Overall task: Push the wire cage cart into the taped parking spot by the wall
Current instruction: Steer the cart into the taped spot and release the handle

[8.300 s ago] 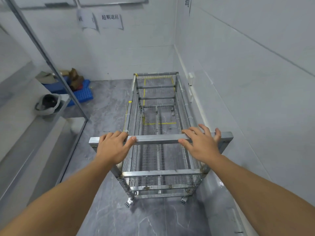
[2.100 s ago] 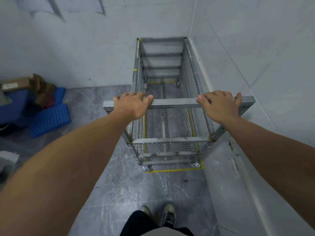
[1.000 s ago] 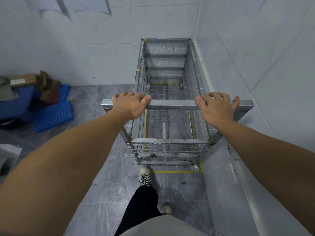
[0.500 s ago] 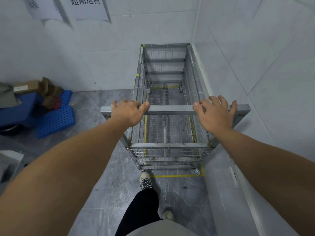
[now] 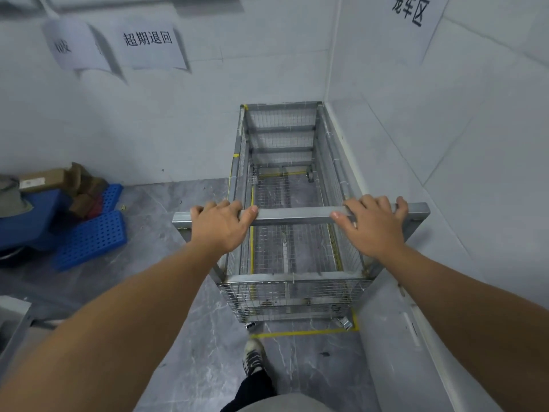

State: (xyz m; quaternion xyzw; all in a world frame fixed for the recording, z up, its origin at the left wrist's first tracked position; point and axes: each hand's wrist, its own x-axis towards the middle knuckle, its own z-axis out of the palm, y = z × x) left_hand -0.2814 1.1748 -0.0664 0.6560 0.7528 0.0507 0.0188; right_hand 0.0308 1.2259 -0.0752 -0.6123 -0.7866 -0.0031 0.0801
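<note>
A: Where is your wire cage cart sitting?

B: Straight ahead at twelve o'clock, tucked lengthwise into the corner. Its far end is against the back wall and its long side runs just beside the wall at your three o'clock.

A: And the taped spot?

B: The yellow tape lies on the grey floor right below the cart's near end, with a short piece turning up at the right corner. More yellow shows through the mesh along the inside. The near casters sit just on the far side of that near line.

A: What about your grip?

B: Your left hand is clenched over the handle bar near its left end, fingers on top and thumb along the near edge. Your right hand lies on the bar near its right end, fingers draped over it, thumb pointing toward the middle.

A: Anything else around you?

B: A blue perforated crate and some cardboard boxes at ten o'clock, well apart from the cart. Paper signs hang on the back wall. Your shoe is at six o'clock, just short of the tape.
</note>
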